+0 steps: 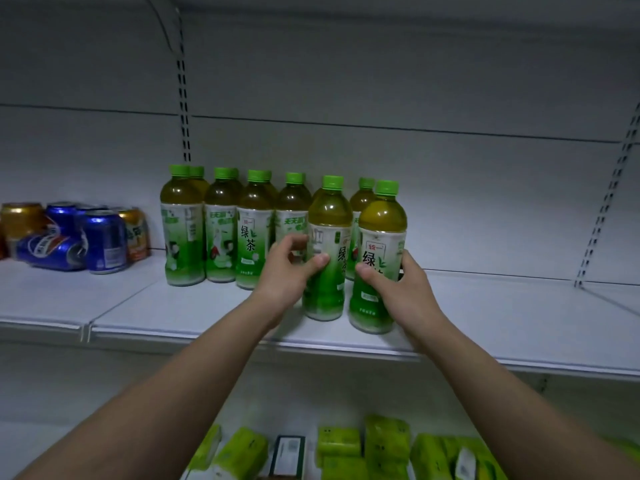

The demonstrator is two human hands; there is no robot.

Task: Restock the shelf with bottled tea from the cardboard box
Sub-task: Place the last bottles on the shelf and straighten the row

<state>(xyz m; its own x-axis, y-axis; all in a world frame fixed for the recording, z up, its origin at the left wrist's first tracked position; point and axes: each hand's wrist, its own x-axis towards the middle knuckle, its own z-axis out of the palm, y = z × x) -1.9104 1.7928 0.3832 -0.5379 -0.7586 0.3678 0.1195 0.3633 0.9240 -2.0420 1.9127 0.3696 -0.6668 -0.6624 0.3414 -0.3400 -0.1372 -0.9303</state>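
each hand grips a shelf bottle

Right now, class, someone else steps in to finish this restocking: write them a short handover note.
Left hand: fingers around a tea bottle standing at the shelf front.
Right hand: gripping the next bottle on its right.
Done: a row of tea bottles stands behind, right of the cans.
Left: line up these two and let go, then fetch more. The cardboard box is out of view.
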